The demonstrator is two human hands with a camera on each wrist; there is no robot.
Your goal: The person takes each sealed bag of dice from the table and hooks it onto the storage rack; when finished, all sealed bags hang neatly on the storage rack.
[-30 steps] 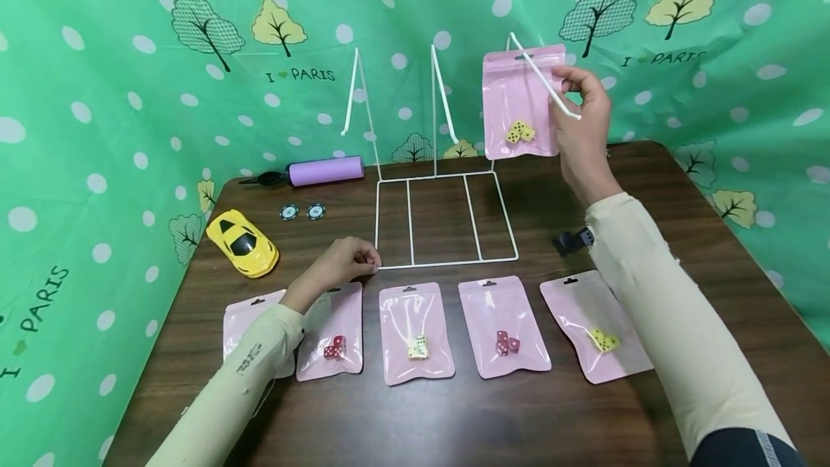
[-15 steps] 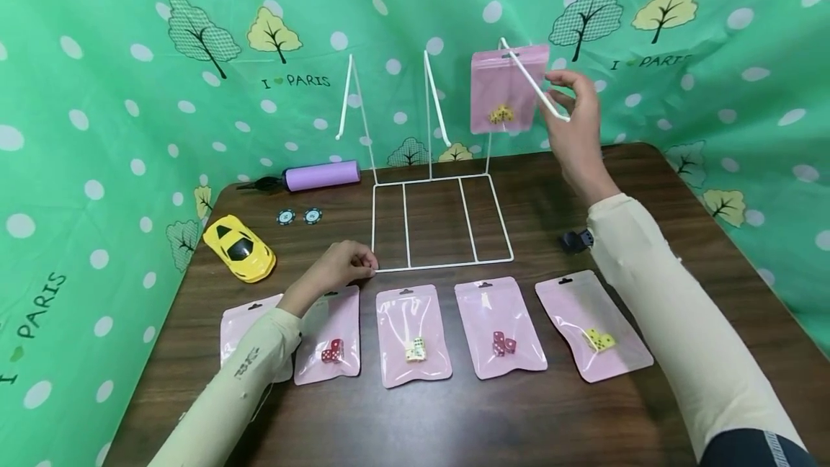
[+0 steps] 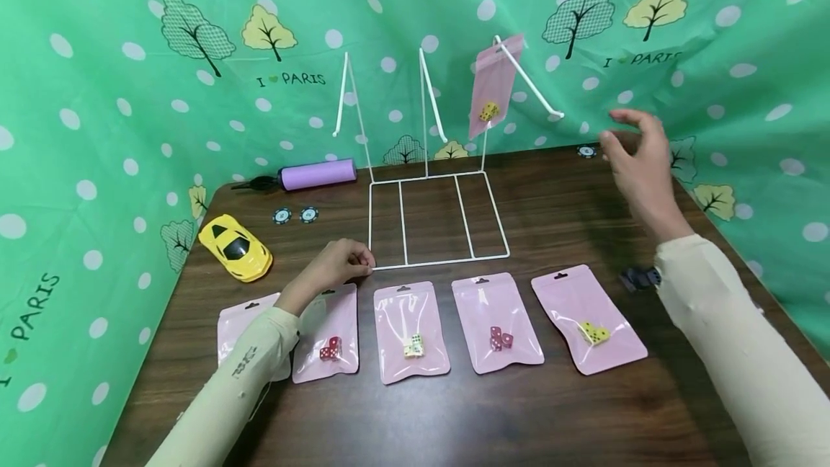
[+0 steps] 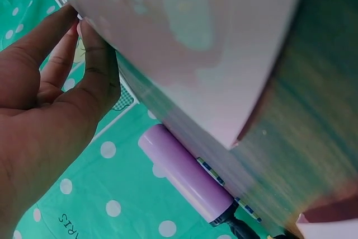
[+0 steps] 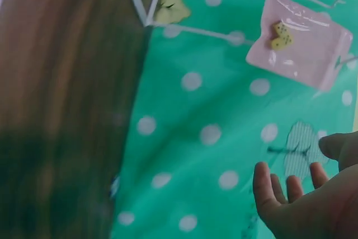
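Note:
A white wire rack (image 3: pixel 439 262) with three raised hooks stands on the table. My left hand (image 3: pixel 336 265) pinches its front left corner between thumb and fingers; the left wrist view shows the fingertips meeting there. From the right-hand hook hangs a pink pouch (image 3: pixel 496 81) with yellow dice inside, turned at an angle. My right hand (image 3: pixel 642 161), holding nothing, is in the air to the right of that hook with fingers loosely bent. In the right wrist view the hanging pouch (image 5: pixel 307 43) is apart from the hand.
Along the front lie several pink pouches (image 3: pixel 411 308) of dice, one partly under my left forearm. A yellow toy car (image 3: pixel 235 248), a purple pump (image 3: pixel 318 174) and two poker chips (image 3: pixel 308 215) are at left. At right are a black object (image 3: pixel 638 279) and another chip (image 3: pixel 586 151).
My right hand has let go of the pouch and moved right and down, away from the hook. The pouch has slid back on the hook and turned. My left hand stays at the rack corner.

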